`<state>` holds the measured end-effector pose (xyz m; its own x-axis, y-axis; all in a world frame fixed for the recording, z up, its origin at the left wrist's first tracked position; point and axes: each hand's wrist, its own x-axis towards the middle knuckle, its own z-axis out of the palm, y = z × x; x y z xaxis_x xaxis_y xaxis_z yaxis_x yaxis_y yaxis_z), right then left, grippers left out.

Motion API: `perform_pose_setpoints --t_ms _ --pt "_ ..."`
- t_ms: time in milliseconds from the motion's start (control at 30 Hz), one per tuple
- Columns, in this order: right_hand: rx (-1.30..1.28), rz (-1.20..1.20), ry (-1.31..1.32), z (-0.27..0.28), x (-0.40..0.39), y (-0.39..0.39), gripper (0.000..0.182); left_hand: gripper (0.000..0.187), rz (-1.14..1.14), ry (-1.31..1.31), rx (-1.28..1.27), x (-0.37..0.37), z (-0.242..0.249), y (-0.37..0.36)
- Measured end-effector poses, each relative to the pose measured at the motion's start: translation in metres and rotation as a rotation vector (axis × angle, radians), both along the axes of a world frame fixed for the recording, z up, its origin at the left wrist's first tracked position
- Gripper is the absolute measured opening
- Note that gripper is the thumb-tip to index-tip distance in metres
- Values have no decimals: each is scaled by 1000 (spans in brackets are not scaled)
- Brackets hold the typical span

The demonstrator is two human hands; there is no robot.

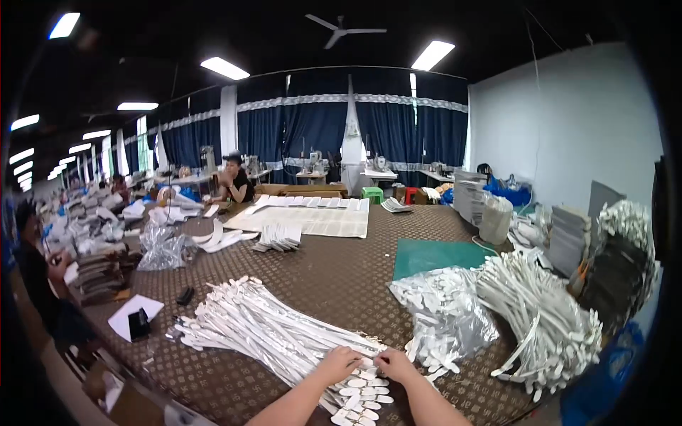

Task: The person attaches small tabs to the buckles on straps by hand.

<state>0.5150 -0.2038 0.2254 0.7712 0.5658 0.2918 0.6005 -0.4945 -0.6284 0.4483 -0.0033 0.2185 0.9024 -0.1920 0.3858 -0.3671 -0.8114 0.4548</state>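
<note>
A long bundle of white straps with rounded tab ends lies slantwise across the patterned brown table cover. At its near right end, my left hand rests with bent fingers closed on the straps. Close beside it, my right hand is also closed, its fingertips pinching a strap at the bundle's edge. Below both hands, several rounded strap ends fan out. The fingertips are partly hidden, so how many straps each hand grips cannot be told.
Right of my hands lie a clear plastic bag of white pieces and a second strap heap. A green mat is behind them. A black phone lies on white paper at left. One person sits across the table; another is at left.
</note>
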Motion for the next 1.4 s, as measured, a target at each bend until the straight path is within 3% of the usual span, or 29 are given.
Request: perform_pose_setpoints --t_ms 133,233,333,367,433,533,600,700,867,1000,1100,1200,1300,1400 --pt "64 81 104 9 -16 3 19 21 35 -48 -8 -7 5 -2" --pt "26 99 8 11 -22 8 17 18 12 -118 -37 -5 3 -1" --pt "32 0 203 20 -28 11 17 25 -4 -99 -34 -6 6 -1" --pt "176 32 148 6 -22 11 17 24 10 -75 8 -6 10 -2" --pt "338 -50 546 13 -17 9 17 22 -33 -79 -34 -9 20 -4" --pt "410 -180 543 11 -2 3 18 19 -56 -78 -125 -7 19 -5" --pt "334 -161 312 -7 10 -8 17 19 -88 -31 -89 -9 22 -2" --pt "296 -199 212 -3 8 -7 16 21 -70 -42 -117 -7 23 -6" --pt "138 -18 79 9 -6 -4 15 20 -16 52 -103 -11 25 -4" --pt "-43 73 297 20 -10 -3 16 17 -26 35 -142 -11 28 -6" --pt "-44 44 370 17 -11 -5 17 15 25 27 -222 -13 26 -10" --pt "-89 34 416 21 -15 -4 16 14 -4 -113 -126 -8 20 -9" --pt "-166 32 425 24 -16 -4 13 14 -54 -47 -140 -8 19 -5" --pt "-12 341 373 14 -9 -11 11 16 -63 63 -153 -8 27 -1"
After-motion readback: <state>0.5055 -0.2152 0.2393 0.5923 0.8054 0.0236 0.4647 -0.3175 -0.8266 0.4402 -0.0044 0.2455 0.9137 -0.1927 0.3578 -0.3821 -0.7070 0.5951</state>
